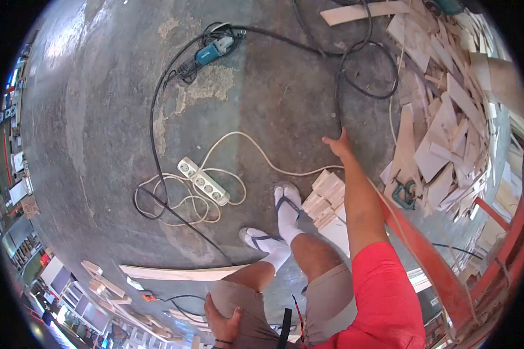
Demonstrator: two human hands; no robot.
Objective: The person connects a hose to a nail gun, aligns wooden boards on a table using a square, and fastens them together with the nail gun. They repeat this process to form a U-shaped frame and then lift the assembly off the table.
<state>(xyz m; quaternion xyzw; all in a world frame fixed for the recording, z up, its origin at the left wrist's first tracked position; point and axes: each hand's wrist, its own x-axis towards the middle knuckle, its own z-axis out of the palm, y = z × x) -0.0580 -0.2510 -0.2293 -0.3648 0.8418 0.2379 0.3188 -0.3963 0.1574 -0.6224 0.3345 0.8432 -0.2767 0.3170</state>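
Reaching down with our right hand (337, 145) to a black cable (337, 99) on the concrete floor (285, 104), we cannot tell whether it grips. Our left hand (222, 320), released, rests on our left leg (247, 299). Floor room spreads between the angle grinder (212, 51) and the wood pile's (439, 139) jagged edge; a white power strip (202, 181) lies near our feet (288, 195).

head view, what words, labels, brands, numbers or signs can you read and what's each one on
No text can be read for certain.
Grinder: pale marking on its teal body, too small to read.
Power strip: no lettering can be made out.
Far left edge: too small and blurred.
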